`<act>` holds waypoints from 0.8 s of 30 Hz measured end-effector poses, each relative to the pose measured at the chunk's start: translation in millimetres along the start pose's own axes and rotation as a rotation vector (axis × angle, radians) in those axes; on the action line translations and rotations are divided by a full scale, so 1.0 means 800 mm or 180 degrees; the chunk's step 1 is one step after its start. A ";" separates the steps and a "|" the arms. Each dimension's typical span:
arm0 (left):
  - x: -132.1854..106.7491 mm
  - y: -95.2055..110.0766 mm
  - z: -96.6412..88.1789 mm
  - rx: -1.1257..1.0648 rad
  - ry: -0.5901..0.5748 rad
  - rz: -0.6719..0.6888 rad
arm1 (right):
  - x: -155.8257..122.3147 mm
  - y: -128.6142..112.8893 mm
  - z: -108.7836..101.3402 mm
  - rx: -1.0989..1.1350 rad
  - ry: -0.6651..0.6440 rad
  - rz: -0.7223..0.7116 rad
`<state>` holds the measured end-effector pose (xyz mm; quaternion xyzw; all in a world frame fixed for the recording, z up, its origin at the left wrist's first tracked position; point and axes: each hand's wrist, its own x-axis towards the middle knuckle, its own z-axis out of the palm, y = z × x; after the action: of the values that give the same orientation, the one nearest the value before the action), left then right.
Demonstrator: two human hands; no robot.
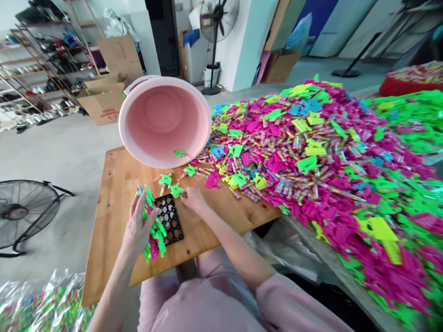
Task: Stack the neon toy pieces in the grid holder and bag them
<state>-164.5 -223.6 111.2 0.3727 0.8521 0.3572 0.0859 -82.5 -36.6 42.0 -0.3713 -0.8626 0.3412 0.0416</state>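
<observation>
The left hand [136, 227] grips a bundle of plastic pieces [159, 234] by the black rack [175, 226] — best held lightly; whether the right hand [194, 201] pinches the green piece [176, 190] is unclear.

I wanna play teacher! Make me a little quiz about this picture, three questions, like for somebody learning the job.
1. Which is closer to the big pile: the left hand or the right hand?
2. True or false: you can see inside the pink tub.
3. Fill in the colour: next to the stack at the left hand lies a ____ grid with holes.

Key: 1. The right hand. 2. True; its open mouth faces us. 3. Black.
</observation>
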 end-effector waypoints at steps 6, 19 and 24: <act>0.001 0.000 0.001 0.0033 -0.0002 -0.0006 | -0.043 0.018 0.014 0.1062 0.0147 -0.0079; 0.001 -0.024 0.008 0.0023 0.0154 0.0293 | 0.026 0.019 -0.042 -0.0282 0.0440 -0.0665; 0.004 -0.032 0.007 0.0120 0.0022 0.0211 | 0.029 0.008 -0.010 -0.0545 0.0837 -0.1451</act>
<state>-178.7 -230.1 90.1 0.4011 0.8462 0.3449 0.0640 -92.4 -13.4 39.8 -0.2108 -0.9368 0.1977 0.1973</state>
